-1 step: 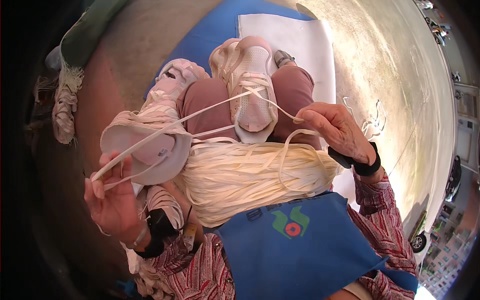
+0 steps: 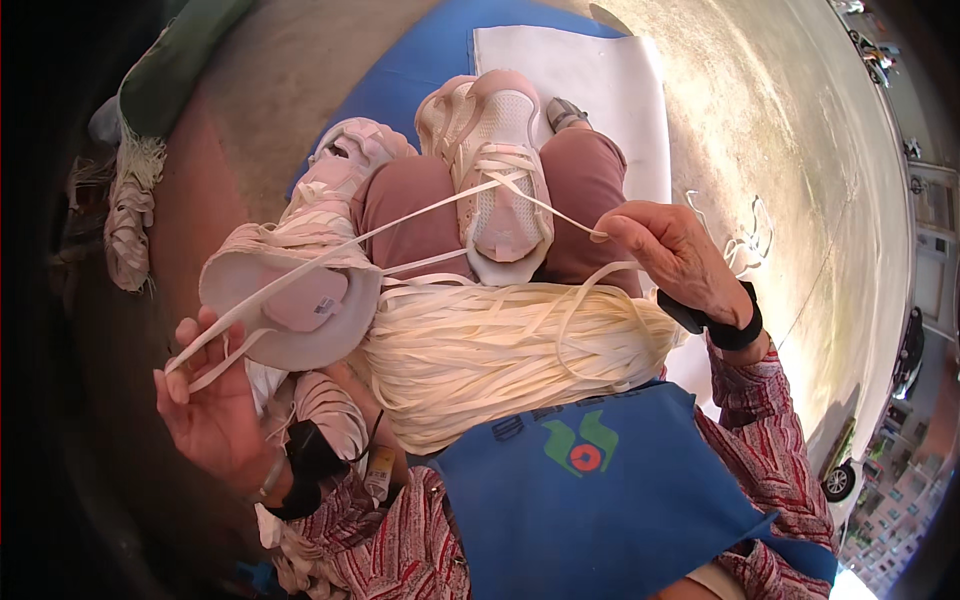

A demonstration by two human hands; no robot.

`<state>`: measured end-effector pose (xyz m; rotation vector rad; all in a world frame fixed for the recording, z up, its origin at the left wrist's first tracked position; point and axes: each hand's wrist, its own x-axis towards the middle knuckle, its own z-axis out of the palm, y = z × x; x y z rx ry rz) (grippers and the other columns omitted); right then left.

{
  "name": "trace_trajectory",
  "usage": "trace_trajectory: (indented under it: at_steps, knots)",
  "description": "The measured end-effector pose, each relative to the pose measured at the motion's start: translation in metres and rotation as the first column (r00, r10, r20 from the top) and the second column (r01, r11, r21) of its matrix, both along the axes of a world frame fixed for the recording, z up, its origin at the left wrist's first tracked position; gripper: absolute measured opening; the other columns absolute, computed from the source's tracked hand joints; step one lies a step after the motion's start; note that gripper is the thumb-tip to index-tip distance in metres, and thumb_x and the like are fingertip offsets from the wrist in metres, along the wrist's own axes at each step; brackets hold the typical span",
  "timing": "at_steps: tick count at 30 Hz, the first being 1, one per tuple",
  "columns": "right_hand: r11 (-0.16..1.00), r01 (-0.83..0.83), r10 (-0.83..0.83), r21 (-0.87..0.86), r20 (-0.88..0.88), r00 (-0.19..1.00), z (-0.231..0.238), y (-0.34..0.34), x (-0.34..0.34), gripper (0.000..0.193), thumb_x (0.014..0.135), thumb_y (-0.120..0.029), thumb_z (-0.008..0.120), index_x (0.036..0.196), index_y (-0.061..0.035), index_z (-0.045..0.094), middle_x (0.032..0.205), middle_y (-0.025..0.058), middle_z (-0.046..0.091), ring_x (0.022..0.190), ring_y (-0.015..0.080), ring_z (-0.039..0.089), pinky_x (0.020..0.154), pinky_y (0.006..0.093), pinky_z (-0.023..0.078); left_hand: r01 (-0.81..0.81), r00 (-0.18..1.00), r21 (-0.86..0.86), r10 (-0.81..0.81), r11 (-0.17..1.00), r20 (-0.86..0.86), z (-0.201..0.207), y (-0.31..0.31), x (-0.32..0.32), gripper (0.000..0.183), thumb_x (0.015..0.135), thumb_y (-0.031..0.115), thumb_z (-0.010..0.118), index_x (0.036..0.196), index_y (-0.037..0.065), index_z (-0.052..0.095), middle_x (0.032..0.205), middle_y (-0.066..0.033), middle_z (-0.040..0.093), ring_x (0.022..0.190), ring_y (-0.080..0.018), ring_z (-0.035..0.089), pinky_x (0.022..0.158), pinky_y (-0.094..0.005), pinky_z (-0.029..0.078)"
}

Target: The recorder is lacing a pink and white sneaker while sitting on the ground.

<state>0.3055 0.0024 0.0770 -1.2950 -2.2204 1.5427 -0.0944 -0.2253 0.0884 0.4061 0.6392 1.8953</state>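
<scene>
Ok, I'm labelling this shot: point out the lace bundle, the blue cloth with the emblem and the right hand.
Lace bundle point(image 2: 510, 368), head view: middle of its strands.
Blue cloth point(image 2: 605, 515), head view: plain lower area.
Right hand point(image 2: 670, 252), head view: its back.

Lace bundle: across the lap, between apron on the body side and knees beyond. Shoe upper: between the knees, just beyond the bundle. Stacked uppers: outside the left knee. Left hand: at the stack's near end. Right hand: right of the shoe upper. Lace ends: one from shoe upper to each hand. Loose laces: on the floor, far right. Sheet: beyond the knees, partly over a ground cloth.
</scene>
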Motion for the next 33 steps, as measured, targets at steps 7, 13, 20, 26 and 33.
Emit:
trace_trajectory:
  at_steps: [7, 13, 20, 26, 33]
  knots:
    - [0.992, 0.101, -0.091, 0.080, -0.118, 0.989, -0.007, 0.011, 0.021, 0.046, 0.100, -0.039, 0.057, 0.081, 0.0033, 0.063, 0.060, 0.0018, 0.045, 0.058, 0.0107, 0.040, 0.052, 0.0311, 0.035, -0.546, 0.836, 0.038, 0.547, 0.837, -0.036, 0.028, -0.041, -0.060, 0.019, 0.097, 0.011, 0.055, 0.081, 0.001, 0.055, 0.123, -0.0209, 0.057, 0.138, -0.0452, 0.034, 0.120, -0.0640, 0.014]
    - [0.992, -0.036, 0.023, 0.118, 0.112, 0.993, -0.008, 0.021, 0.033, 0.031, 0.094, -0.023, 0.060, 0.081, 0.0040, 0.067, 0.065, 0.0126, 0.057, 0.059, 0.0206, 0.050, 0.058, 0.0360, 0.042, -0.603, 0.787, 0.138, 0.614, 0.785, -0.055, 0.034, -0.036, -0.055, 0.018, 0.102, 0.008, 0.044, 0.107, -0.007, 0.052, 0.099, -0.0124, 0.050, 0.091, -0.0257, 0.051, 0.093, -0.0419, 0.045]
    - [0.979, -0.063, 0.040, 0.194, 0.120, 0.992, 0.002, 0.031, 0.029, 0.031, 0.093, -0.025, 0.064, 0.083, 0.0044, 0.066, 0.064, 0.0182, 0.056, 0.056, 0.0269, 0.053, 0.056, 0.0404, 0.042, -0.113, 0.781, -0.396, -0.165, 0.911, -0.603, -0.016, 0.065, 0.065, 0.024, 0.101, 0.009, 0.053, 0.120, -0.003, 0.061, 0.098, -0.0070, 0.065, 0.055, -0.0003, 0.037, 0.049, -0.0172, 0.032]
    - [0.974, -0.089, 0.084, 0.208, 0.035, 0.996, 0.017, 0.037, 0.040, 0.022, 0.090, -0.015, 0.061, 0.080, 0.0039, 0.061, 0.062, 0.0183, 0.052, 0.054, 0.0327, 0.047, 0.056, 0.0417, 0.040, -0.140, 0.297, -0.540, -0.485, 0.830, -0.822, -0.061, 0.136, 0.126, 0.026, 0.102, 0.016, 0.053, 0.117, -0.002, 0.064, 0.101, -0.0087, 0.069, 0.065, -0.0092, 0.055, 0.059, -0.0226, 0.044]
    - [0.895, -0.377, 0.321, 0.240, 0.241, 0.916, -0.020, 0.050, 0.063, 0.012, 0.087, -0.011, 0.067, 0.092, -0.0002, 0.069, 0.078, 0.0132, 0.065, 0.069, 0.0290, 0.063, 0.064, 0.0383, 0.048, -0.131, -0.029, -0.637, -0.646, 0.759, -0.763, -0.060, 0.159, 0.132, 0.030, 0.102, 0.024, 0.051, 0.099, -0.003, 0.065, 0.079, -0.0104, 0.066, 0.071, -0.0189, 0.060, 0.067, -0.0322, 0.049]
